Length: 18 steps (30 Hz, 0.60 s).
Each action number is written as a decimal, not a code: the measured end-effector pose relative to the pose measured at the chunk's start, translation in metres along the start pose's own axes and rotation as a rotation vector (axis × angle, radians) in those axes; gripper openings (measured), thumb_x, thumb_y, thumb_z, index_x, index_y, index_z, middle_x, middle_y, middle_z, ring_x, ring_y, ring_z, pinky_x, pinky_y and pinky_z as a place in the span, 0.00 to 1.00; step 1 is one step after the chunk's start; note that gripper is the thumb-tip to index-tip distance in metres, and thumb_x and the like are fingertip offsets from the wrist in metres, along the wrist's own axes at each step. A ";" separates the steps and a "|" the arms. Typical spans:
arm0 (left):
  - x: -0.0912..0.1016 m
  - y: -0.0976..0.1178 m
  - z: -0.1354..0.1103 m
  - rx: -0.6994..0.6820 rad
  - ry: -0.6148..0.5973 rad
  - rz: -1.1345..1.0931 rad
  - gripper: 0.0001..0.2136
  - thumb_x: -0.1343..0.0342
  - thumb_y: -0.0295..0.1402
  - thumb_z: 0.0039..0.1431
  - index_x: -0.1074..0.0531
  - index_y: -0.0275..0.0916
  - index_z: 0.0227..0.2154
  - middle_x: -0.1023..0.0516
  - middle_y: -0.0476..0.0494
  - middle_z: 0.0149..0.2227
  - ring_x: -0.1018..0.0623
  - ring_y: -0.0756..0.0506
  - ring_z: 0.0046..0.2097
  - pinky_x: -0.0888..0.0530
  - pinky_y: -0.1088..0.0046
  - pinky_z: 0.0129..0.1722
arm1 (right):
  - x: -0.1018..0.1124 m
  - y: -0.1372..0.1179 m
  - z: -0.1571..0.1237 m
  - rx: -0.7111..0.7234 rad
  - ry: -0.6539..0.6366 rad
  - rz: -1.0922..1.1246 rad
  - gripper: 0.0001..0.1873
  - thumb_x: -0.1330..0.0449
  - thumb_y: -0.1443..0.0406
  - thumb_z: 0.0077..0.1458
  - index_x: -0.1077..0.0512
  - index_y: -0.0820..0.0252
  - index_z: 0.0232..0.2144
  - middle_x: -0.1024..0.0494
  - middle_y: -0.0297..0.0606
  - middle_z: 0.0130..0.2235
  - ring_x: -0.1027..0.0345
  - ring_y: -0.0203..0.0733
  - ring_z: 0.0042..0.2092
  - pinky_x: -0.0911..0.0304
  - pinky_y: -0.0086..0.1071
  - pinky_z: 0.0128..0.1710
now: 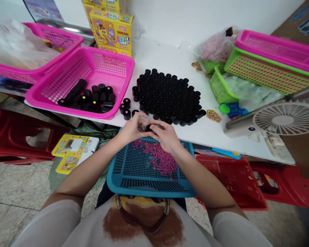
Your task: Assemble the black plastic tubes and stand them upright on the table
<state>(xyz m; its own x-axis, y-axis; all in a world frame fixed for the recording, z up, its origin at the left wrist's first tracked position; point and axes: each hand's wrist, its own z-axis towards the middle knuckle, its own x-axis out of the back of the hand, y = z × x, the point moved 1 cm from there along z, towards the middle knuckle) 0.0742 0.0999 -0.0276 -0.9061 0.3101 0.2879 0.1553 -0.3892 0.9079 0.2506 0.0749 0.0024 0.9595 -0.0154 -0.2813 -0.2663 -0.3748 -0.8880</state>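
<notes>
My left hand (133, 129) and my right hand (163, 134) meet over the far edge of a blue mesh tray (134, 171) on my lap. Both pinch one small black cylinder (149, 128) between their fingertips. A heap of small purple pieces (161, 158) lies in the tray just under my right hand. On the white table (170, 55) beyond stands a packed block of upright black cylinders (167, 96), with three loose ones (126, 108) at its left.
A pink basket (92, 65) at left holds more black cylinders lying down. Another pink basket (54, 37), yellow boxes (112, 31), green and pink baskets (267, 65) and a small white fan (285, 118) ring the table. Red crates (231, 178) and a red stool (15, 133) sit below.
</notes>
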 end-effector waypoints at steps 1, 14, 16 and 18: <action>0.000 0.001 0.000 -0.005 -0.004 0.009 0.30 0.28 0.48 0.57 0.40 0.43 0.51 0.17 0.48 0.37 0.16 0.47 0.34 0.19 0.70 0.37 | 0.000 0.000 0.000 -0.008 0.006 0.010 0.13 0.26 0.66 0.53 0.19 0.60 0.41 0.20 0.31 0.34 0.20 0.33 0.36 0.16 0.32 0.48; 0.004 0.005 0.003 0.050 -0.014 0.073 0.28 0.28 0.40 0.57 0.38 0.43 0.53 0.18 0.49 0.37 0.16 0.46 0.36 0.19 0.70 0.38 | -0.001 0.001 0.005 -0.026 -0.010 0.061 0.13 0.27 0.68 0.53 0.19 0.60 0.42 0.18 0.34 0.39 0.18 0.34 0.39 0.18 0.32 0.52; 0.006 0.008 0.003 0.038 -0.032 0.117 0.28 0.28 0.38 0.58 0.36 0.42 0.55 0.17 0.49 0.37 0.16 0.47 0.36 0.19 0.71 0.39 | -0.001 0.002 0.004 -0.014 -0.026 0.028 0.15 0.26 0.67 0.53 0.20 0.60 0.43 0.19 0.35 0.41 0.18 0.35 0.41 0.18 0.33 0.53; 0.007 0.014 0.002 -0.002 -0.057 0.223 0.26 0.29 0.34 0.60 0.33 0.41 0.57 0.16 0.49 0.37 0.17 0.47 0.35 0.19 0.71 0.39 | -0.001 0.004 -0.002 0.040 -0.040 0.027 0.20 0.25 0.63 0.54 0.23 0.58 0.48 0.20 0.35 0.44 0.19 0.35 0.43 0.19 0.35 0.53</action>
<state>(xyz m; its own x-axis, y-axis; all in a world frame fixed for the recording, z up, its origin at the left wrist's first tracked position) 0.0711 0.0983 -0.0126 -0.8258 0.2642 0.4982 0.3486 -0.4552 0.8193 0.2486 0.0714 0.0003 0.9478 0.0126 -0.3188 -0.2961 -0.3371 -0.8937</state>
